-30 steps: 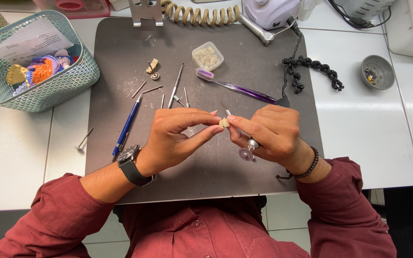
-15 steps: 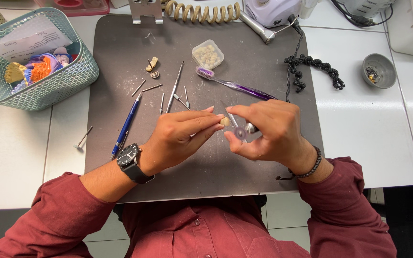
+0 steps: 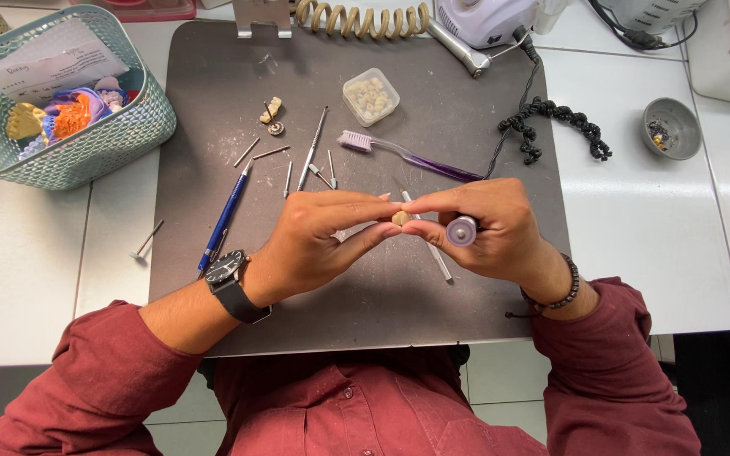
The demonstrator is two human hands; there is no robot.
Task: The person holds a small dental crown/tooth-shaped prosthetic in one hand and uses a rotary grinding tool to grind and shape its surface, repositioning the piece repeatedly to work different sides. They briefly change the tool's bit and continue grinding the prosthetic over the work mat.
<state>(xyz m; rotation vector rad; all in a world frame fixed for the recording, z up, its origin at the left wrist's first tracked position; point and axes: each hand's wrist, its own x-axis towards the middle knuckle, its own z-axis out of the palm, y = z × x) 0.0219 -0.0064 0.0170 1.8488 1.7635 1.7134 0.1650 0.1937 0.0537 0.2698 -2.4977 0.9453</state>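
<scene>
Both hands have come closer together above the grey mat (image 3: 365,304) since a moment ago; left hand (image 3: 314,245) and right hand (image 3: 487,228) pinch one small tooth piece (image 3: 400,218) between fingertips, the right also gripping a round-ended tool (image 3: 461,230); better hold it steady, I think

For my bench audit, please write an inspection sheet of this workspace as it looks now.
Surface: dark mat on a white table, dusty.
Job's things: small tooth-like piece pinched between both hands; round grey tool end in the right hand.
Clutter: toothbrush, blue pen, loose metal burs, small box of teeth, teal basket, grey cup.
Hands: left hand and right hand both closed on the piece.
Cables: black coiled cord; beige coiled cord.
Surroundings: white machine.
</scene>
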